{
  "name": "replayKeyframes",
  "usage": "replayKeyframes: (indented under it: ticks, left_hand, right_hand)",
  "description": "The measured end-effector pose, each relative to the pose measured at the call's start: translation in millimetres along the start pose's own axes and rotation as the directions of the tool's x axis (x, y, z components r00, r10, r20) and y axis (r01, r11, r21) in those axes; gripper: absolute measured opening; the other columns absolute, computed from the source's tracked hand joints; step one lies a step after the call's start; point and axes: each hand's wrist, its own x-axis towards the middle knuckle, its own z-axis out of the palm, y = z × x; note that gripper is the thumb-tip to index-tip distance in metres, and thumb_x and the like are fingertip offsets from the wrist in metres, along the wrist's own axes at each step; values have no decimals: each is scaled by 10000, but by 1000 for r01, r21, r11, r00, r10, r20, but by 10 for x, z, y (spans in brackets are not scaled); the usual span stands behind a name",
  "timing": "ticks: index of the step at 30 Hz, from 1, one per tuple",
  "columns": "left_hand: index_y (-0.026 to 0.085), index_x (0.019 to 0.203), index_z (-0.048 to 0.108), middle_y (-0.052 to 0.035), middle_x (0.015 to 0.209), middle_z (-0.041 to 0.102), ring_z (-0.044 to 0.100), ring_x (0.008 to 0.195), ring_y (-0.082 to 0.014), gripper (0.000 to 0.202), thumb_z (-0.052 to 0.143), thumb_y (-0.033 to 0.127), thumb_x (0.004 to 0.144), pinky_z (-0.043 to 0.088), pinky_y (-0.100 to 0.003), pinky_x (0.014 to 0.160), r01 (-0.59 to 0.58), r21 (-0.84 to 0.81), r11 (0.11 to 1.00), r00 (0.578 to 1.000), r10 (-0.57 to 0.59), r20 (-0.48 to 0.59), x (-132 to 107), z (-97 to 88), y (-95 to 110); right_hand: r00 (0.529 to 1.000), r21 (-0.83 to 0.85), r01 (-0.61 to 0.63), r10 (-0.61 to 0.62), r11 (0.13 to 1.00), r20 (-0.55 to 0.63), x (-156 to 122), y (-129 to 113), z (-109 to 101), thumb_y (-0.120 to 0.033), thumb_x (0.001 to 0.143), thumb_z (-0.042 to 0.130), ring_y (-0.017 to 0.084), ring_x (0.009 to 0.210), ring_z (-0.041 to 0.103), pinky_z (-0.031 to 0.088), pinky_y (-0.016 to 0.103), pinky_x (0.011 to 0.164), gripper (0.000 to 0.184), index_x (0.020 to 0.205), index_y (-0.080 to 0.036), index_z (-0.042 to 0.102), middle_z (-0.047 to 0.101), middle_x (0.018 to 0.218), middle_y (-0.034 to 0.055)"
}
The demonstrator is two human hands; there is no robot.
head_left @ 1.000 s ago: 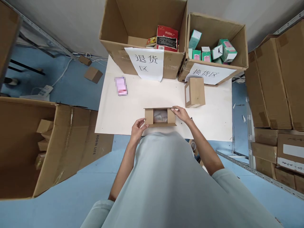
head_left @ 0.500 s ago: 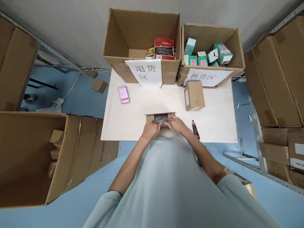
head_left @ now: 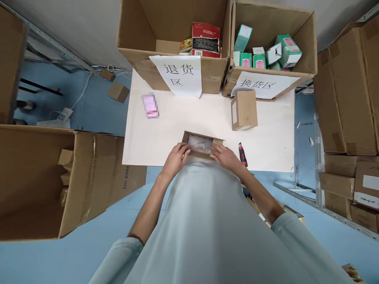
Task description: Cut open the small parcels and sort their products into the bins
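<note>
A small cardboard box (head_left: 218, 142) stands with its top open at the front edge of the white table, close against my shirt. Inside it lies clear plastic wrapping (head_left: 199, 143) that looks like bubble wrap; what it covers cannot be made out. My left hand (head_left: 176, 157) grips the box's left end with bent fingers. At the right end, my right hand (head_left: 225, 157) has its fingers curled over the flap and edge. A red and black utility knife (head_left: 242, 154) rests on the table just right of my right hand.
A closed carton (head_left: 244, 110) stands on the white table (head_left: 275, 138). Behind are two large labelled boxes: the left box (head_left: 136, 65) holds red packages, the right box (head_left: 304, 51) green-and-pink ones. A blurred pink item (head_left: 150, 105) lies left. A big open box (head_left: 89, 177) stands at lower left.
The flaps have been spread apart, so the wrapping inside shows more. My hands have moved apart to the box's two ends, and the box is turned slightly. The view has shifted somewhat.
</note>
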Motion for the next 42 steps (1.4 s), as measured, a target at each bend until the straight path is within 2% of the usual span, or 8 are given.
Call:
replayKeyframes:
  ticks: [6, 12, 17, 26, 30, 34, 38, 42]
  left_hand:
    - [149, 1481, 686, -176, 1581, 683, 734, 1342, -347, 416, 473, 270, 1145, 619, -494, 1151, 78, 180, 981, 996, -86, 37, 54, 61, 97]
    - [167, 1500, 667, -171, 1585, 689, 711, 1422, -334, 413, 568, 242, 1106, 610, -472, 1181, 121, 121, 985, 993, -117, -33, -59, 86, 43]
    - [163, 1476, 676, -178, 1562, 698, 698, 1424, -327, 402, 571, 239, 1096, 586, -482, 1208, 111, 86, 990, 992, -106, -62, -76, 119, 11]
    - [191, 1473, 691, -167, 1484, 726, 621, 1435, -363, 381, 602, 281, 1113, 520, -545, 1266, 22, 184, 983, 996, -7, -84, 37, -47, 252]
    - [118, 1524, 656, -214, 1509, 698, 701, 1355, -352, 433, 620, 225, 1106, 578, -485, 1197, -16, 327, 945, 996, -13, 86, 254, -54, 475]
    - [0, 1514, 640, -309, 1433, 715, 779, 1255, -375, 450, 602, 141, 1088, 640, -448, 1061, -74, 619, 782, 885, -235, 402, 646, 213, 638]
    - [-15, 1382, 751, -326, 1266, 795, 810, 1234, -386, 412, 613, -2, 994, 655, -430, 1013, -156, 677, 719, 804, -305, 510, 1036, 579, 623]
    - [70, 1213, 858, -288, 1147, 843, 811, 1246, -399, 279, 660, 70, 1017, 655, -470, 1015, -236, 681, 693, 742, -324, 587, 1209, 806, 476]
  right_hand:
    - [997, -131, 22, -11, 991, 80, 200, -181, 64, -434, 1258, 376, 271, 1150, 763, 555, 356, 982, 493, 1423, -200, 777, 778, 1389, 143]
    - [998, -231, -20, 6, 973, -61, 45, 28, 212, -439, 1263, 306, 262, 985, 700, 471, 359, 778, 585, 1200, -143, 807, 746, 1201, 173]
    - [980, -213, -5, -38, 977, -197, -88, 243, 248, -353, 1257, 331, 290, 1057, 665, 504, 394, 878, 504, 1260, -142, 789, 766, 1193, 172]
    - [965, -137, -58, 20, 989, -262, -101, 44, 182, -382, 1235, 437, 337, 1279, 645, 543, 451, 1049, 461, 1489, -124, 722, 743, 1456, 200]
    - [964, -121, -79, 45, 989, -262, -115, -9, 214, -379, 1232, 432, 345, 1270, 644, 549, 466, 1057, 470, 1494, -121, 725, 738, 1474, 208]
    - [961, -109, -102, 70, 989, -267, -107, -45, 234, -372, 1233, 420, 352, 1300, 635, 549, 475, 1056, 476, 1489, -119, 731, 734, 1491, 207]
    - [964, -103, -105, 76, 989, -256, -106, -59, 243, -377, 1232, 424, 348, 1287, 637, 548, 476, 1034, 475, 1507, -133, 725, 732, 1497, 199]
    - [962, -127, -95, 58, 987, -267, -114, -56, 255, -379, 1233, 431, 343, 1247, 648, 542, 472, 1020, 467, 1473, -132, 746, 754, 1454, 191]
